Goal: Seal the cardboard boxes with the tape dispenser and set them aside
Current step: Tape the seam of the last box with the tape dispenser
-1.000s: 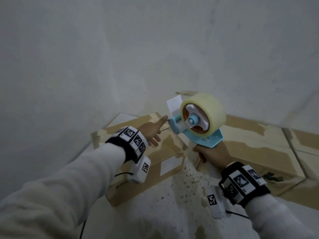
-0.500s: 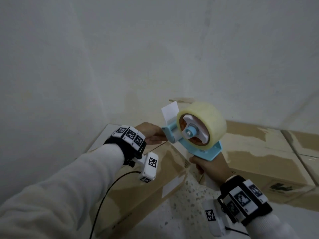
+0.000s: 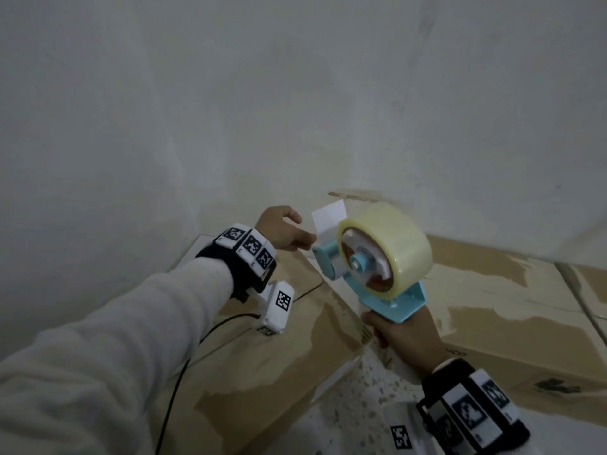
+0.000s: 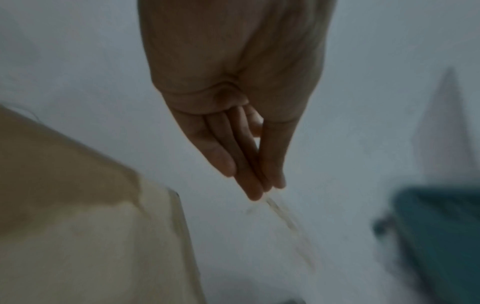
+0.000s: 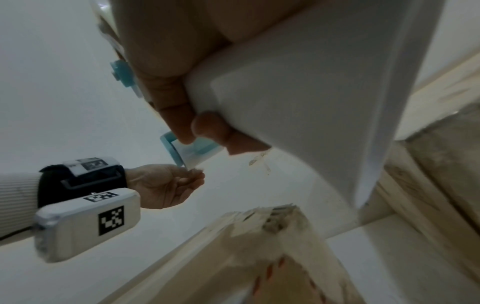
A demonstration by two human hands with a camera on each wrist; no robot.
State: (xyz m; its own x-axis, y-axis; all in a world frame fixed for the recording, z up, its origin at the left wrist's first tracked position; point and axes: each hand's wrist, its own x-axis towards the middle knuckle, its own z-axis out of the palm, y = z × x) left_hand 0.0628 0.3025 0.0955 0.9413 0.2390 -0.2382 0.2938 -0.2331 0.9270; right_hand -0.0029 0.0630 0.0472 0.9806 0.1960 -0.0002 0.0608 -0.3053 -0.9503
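My right hand (image 3: 391, 333) grips the handle of a blue tape dispenser (image 3: 387, 300) carrying a fat roll of clear tape (image 3: 397, 241), held in the air above the boxes. At the dispenser's front, my left hand (image 3: 302, 241) pinches the loose tape end. In the left wrist view a thin clear strip of tape (image 4: 288, 222) runs from the pinched fingertips (image 4: 254, 189) toward the dispenser (image 4: 441, 236). Below lies a brown cardboard box (image 3: 279, 356) with its flaps closed. The right wrist view shows the white handle (image 5: 311, 92) filling my right hand (image 5: 176, 67), with the left hand (image 5: 168, 185) beyond.
A second, larger cardboard box (image 3: 509, 316) lies to the right against the white wall (image 3: 295, 110), with another box edge (image 3: 591, 284) at the far right. Speckled floor (image 3: 354, 405) shows between the boxes. A black cable (image 3: 174, 389) hangs from my left wrist.
My left hand has lifted off the box top to the dispenser's front and pinched the tape end. The dispenser stayed in my right hand, drifting slightly lower in view.
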